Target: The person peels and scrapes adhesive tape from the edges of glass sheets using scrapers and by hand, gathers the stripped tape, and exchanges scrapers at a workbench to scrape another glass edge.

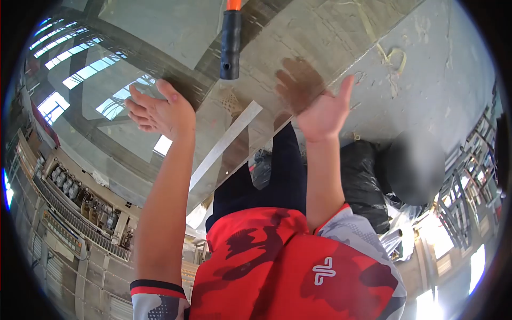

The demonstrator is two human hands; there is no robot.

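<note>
My left hand [162, 109] is over the glass-like sheet [250, 58], fingers apart and pointing left, with nothing in it. At the sheet's near edge is my right hand [322, 114], its thumb stretched out and away. A brownish hand shape shows in the sheet beside it; I cannot tell whether this is a reflection or fingers seen through it. Between and above the hands, a black ribbed handle [230, 48] with an orange part at its top points down toward me. A pale strip [226, 144] runs slantwise along the sheet near my left forearm.
Black plastic bags [362, 176] lie by my right forearm, next to a dark rounded object [410, 165]. A metal rack [466, 186] stands farther right. At left is a long machine [80, 197] with rollers. Yellowish string [392, 58] lies on the grey surface.
</note>
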